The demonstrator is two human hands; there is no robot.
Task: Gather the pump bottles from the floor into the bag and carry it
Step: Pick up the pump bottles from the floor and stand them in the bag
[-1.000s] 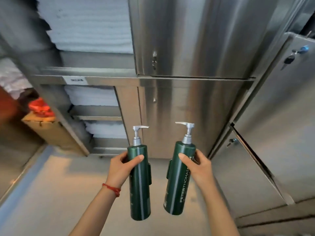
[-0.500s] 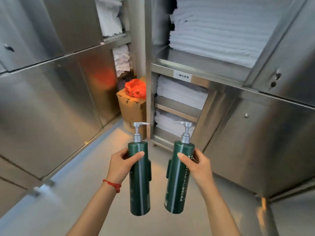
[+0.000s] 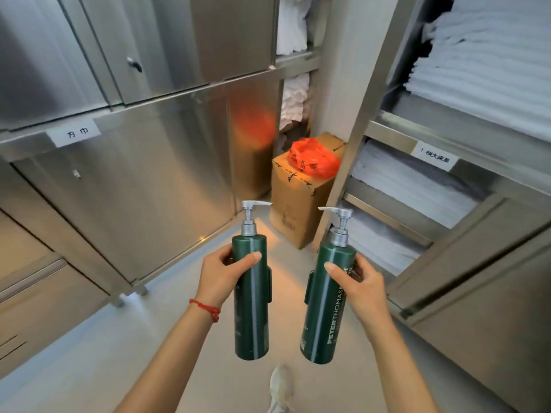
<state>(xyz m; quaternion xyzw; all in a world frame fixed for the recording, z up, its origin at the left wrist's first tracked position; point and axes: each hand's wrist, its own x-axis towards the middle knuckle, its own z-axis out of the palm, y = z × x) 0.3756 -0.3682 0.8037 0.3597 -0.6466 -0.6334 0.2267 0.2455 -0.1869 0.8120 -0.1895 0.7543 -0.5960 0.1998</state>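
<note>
The view is swinging round: an orange bag point(image 3: 313, 156) on a box is now lying ahead of each grip, left hand point(image 3: 222, 275) clasping one pump bottle point(image 3: 252, 296), right hand point(image 3: 359, 286) the other bottle point(image 3: 326, 305); bagging looks next.

Bright, even indoor light. Warm glow on the floor point(image 3: 262, 234) beside the box point(image 3: 298, 201); orange bag point(image 3: 313, 156) mirrored as a blurred patch on the steel door point(image 3: 253, 129). Soft streak highlights on both bottles point(image 3: 252, 296). Wide-angle bending at edges; slight overall softness.
</note>
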